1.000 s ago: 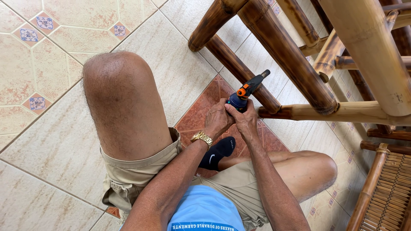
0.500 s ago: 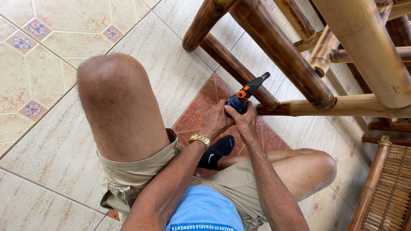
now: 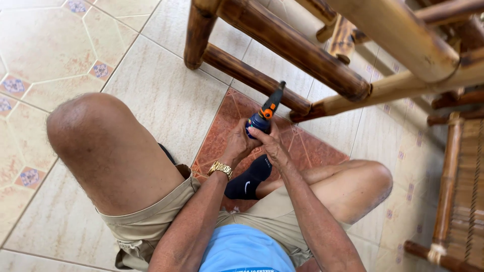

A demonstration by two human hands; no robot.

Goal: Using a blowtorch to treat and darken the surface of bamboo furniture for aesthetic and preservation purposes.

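I sit on a tiled floor with both hands wrapped around a blue and orange power drill (image 3: 265, 114). My left hand (image 3: 239, 143), with a gold watch (image 3: 221, 168) on its wrist, grips the drill body from the left. My right hand (image 3: 273, 145) grips it from the right and below. The drill's black tip points up and right at a dark bamboo rail (image 3: 254, 78) of a bamboo furniture frame, at or just short of it.
My raised left knee (image 3: 101, 146) fills the left side. My right leg (image 3: 348, 186) lies folded, its foot in a black sock (image 3: 249, 179). Thick bamboo poles (image 3: 393, 35) cross overhead at the top right. Another bamboo piece with woven cane (image 3: 461, 191) stands at the right edge.
The view has shifted so the hands and drill sit slightly lower and left in frame. Both hands keep the same grip, with the drill still aimed at the bamboo rail.
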